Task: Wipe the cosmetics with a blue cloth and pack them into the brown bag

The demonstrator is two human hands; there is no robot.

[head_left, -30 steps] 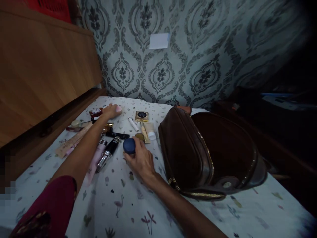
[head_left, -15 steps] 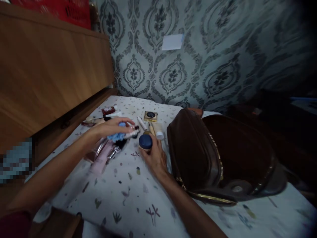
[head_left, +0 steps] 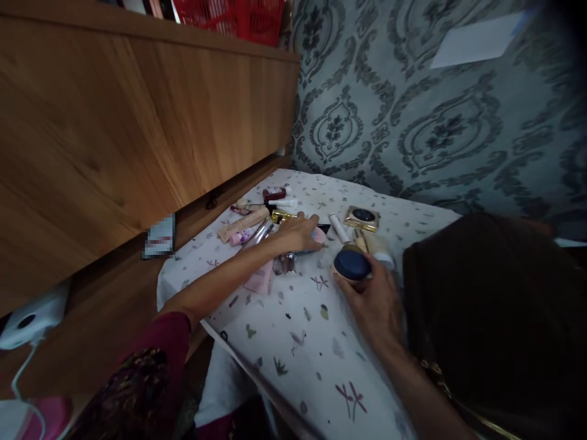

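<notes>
The right hand (head_left: 373,299) was curled around a round jar with a dark blue lid (head_left: 352,266), holding it upright on the printed cloth (head_left: 312,342), just left of the brown bag (head_left: 495,318). The left hand (head_left: 300,232) lay farther out and to the left, fingers bent over a small pink item (head_left: 318,234) among scattered tubes; whether it pinched it I could not tell. The jar stood nearer the right hand. Half a second before, the left hand had been raised holding something blue; it had since come down onto the cloth.

Head camera looks down, close, over the cluttered table (head_left: 298,342).
</notes>
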